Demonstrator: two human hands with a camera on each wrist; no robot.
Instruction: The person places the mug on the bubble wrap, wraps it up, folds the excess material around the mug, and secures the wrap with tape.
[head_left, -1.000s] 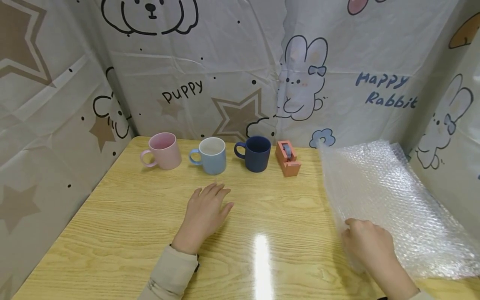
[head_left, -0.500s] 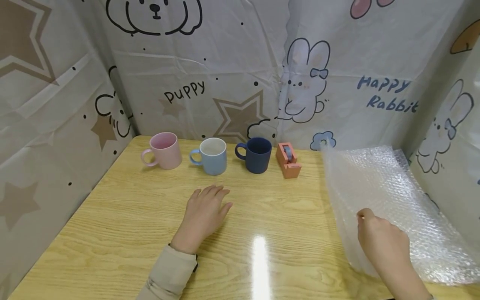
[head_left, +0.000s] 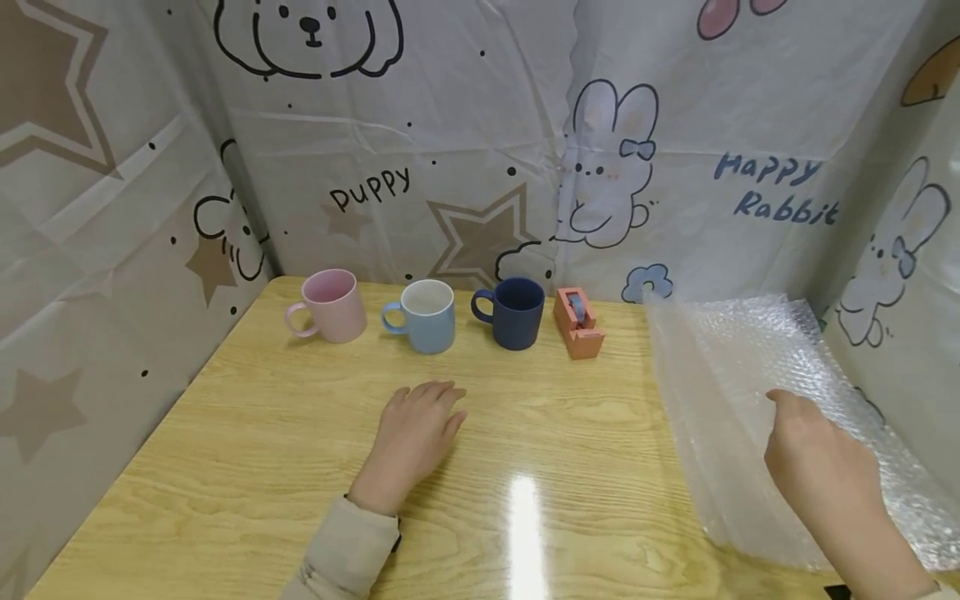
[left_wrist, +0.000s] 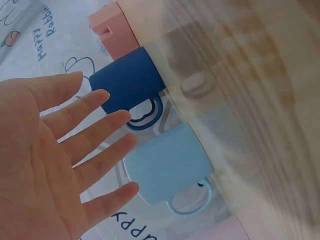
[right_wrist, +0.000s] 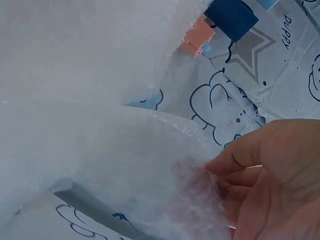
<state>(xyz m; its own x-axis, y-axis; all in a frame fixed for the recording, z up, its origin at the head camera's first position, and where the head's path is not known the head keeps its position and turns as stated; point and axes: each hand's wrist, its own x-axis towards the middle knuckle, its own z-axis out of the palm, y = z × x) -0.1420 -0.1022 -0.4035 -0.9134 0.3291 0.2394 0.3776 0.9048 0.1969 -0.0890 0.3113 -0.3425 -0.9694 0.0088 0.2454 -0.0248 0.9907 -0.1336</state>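
My right hand (head_left: 821, 458) pinches the edge of a clear bubble wrap sheet (head_left: 738, 350) between thumb and fingers. In the right wrist view the gripped bubble wrap (right_wrist: 140, 165) bends over in a raised flap, and some fingers show blurred through it. My left hand (head_left: 416, 433) holds nothing; its fingers are spread and extended over the table, as the left wrist view of the hand (left_wrist: 65, 150) shows. Nearest in front of it stand a light blue mug (head_left: 431, 321) and a navy mug (head_left: 520, 317), both upright with handles to the left.
A pink mug (head_left: 337, 308) stands at the back left of the wooden table (head_left: 247, 467). Right of the navy mug sits an orange tape dispenser (head_left: 579, 333) with a roll in it. A printed cloth (head_left: 465, 125) walls the back and both sides.
My right hand has moved to the right, drawing the near left edge of the bubble wrap up and over the sheet. The left hand stays nearly still; mugs and tape dispenser have not moved.
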